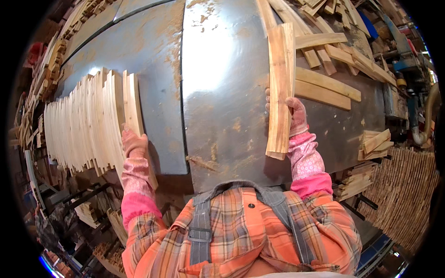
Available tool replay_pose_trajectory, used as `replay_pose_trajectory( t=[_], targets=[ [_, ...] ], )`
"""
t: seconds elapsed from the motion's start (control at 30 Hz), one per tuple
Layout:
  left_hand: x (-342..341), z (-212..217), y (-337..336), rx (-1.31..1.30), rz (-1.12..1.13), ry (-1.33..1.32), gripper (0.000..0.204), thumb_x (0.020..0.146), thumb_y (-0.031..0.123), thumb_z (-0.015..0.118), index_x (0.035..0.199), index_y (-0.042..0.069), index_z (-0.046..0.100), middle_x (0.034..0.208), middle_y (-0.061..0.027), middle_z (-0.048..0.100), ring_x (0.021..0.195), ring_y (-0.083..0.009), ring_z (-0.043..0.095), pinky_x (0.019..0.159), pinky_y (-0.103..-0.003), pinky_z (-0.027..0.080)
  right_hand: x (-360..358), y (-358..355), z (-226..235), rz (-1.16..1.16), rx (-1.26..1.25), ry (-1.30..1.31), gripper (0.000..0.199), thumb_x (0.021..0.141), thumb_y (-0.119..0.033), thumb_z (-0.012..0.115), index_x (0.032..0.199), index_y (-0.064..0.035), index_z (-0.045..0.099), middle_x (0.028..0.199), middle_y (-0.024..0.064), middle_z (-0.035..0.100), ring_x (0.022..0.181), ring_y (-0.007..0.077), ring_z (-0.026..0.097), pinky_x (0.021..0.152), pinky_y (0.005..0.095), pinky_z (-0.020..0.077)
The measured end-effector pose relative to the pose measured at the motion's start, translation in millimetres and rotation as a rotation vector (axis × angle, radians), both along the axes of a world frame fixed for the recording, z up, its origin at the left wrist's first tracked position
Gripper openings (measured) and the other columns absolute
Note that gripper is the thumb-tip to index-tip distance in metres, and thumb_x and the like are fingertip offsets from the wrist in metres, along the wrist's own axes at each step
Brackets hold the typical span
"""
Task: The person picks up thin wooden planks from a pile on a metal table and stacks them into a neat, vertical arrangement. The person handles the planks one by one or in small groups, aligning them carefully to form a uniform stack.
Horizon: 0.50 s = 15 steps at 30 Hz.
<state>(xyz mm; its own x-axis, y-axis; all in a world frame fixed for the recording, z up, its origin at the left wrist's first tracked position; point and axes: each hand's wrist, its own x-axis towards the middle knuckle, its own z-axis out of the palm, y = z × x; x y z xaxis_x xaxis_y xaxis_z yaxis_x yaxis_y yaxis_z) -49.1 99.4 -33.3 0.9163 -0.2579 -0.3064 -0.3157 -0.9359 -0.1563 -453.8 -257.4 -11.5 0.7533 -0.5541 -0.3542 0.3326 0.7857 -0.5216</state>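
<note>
My right hand (297,113), in a pinkish work glove, is closed round a pair of wooden boards (279,92). They stand lengthwise, side by side, over the metal table, with the fingers at their left edge and the thumb at their right. My left hand (135,142), also gloved, is wrapped round a pale wooden strip (133,99) at the right end of a long row. Its fingertips lie against that strip and a neighbouring one. The row of upright wooden strips (85,123) stretches left from there, packed closely with uneven ends.
The metal table (222,125) has a seam and sawdust patches. Loose boards (324,88) lie to the right, with a jumbled pile (338,18) beyond. A stack of short boards (357,178) sits at the right edge, beside a big bundle of sticks (403,190). Machinery (408,74) stands far right.
</note>
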Motion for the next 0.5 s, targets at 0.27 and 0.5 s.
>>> replay_pose_trajectory(
  t=[0.27, 0.5],
  targets=[
    [25.5, -7.0, 38.4, 0.011, -0.092, -0.254, 0.063, 0.087, 0.049, 0.073, 0.132, 0.006, 0.065, 0.142, -0.0190, 0.056, 0.134, -0.0347, 0.051, 0.107, -0.048, 0.045, 80.3, 48.9, 14.3, 0.122, 0.181, -0.087, 0.065, 0.081, -0.025, 0.072, 0.133, 0.0101, 0.053, 0.111, 0.0179, 0.067, 0.095, 0.0273, 0.070, 0.081, 0.0376, 0.0630],
    [-57.7, -0.6, -115.4, -1.068, 0.038, 0.634, 0.055, 0.088, 0.042, 0.074, 0.123, 0.001, 0.065, 0.113, -0.0145, 0.070, 0.103, -0.0256, 0.066, 0.094, -0.039, 0.051, 179.4, 138.5, 14.7, 0.308, -0.435, 0.474, 0.050, 0.084, -0.016, 0.073, 0.129, -0.0004, 0.057, 0.104, 0.0131, 0.067, 0.095, 0.0247, 0.066, 0.087, 0.0383, 0.0570]
  ],
)
